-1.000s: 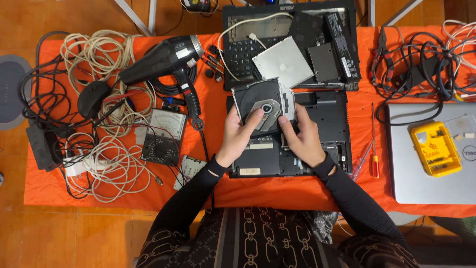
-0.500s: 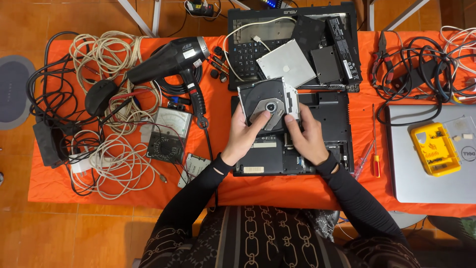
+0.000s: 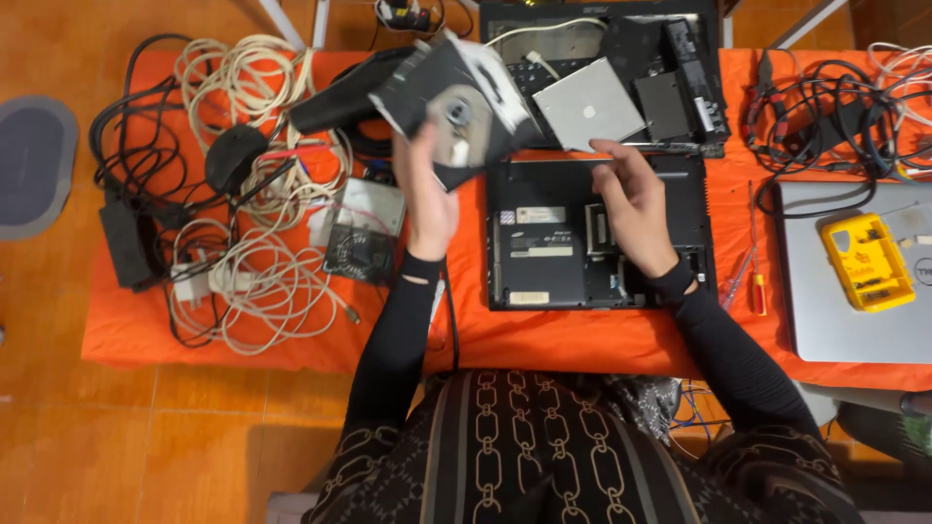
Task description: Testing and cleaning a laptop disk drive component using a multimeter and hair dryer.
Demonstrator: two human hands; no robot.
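**Optical drive lifted clear of opened laptop**

The left hand [image 3: 429,199] grips a black optical drive [image 3: 456,107], raised at eleven o'clock of the upturned laptop [image 3: 544,243]. The right hand [image 3: 636,199] hovers over the laptop, fingers loosely spread, holding nothing.

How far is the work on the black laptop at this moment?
Done: the optical drive is out of the upturned black laptop. In hand: the left hand holds the drive up over the table; the right hand hovers open above the laptop base. Left: the base otherwise looks assembled, and the screwdrivers lie untouched beside it.
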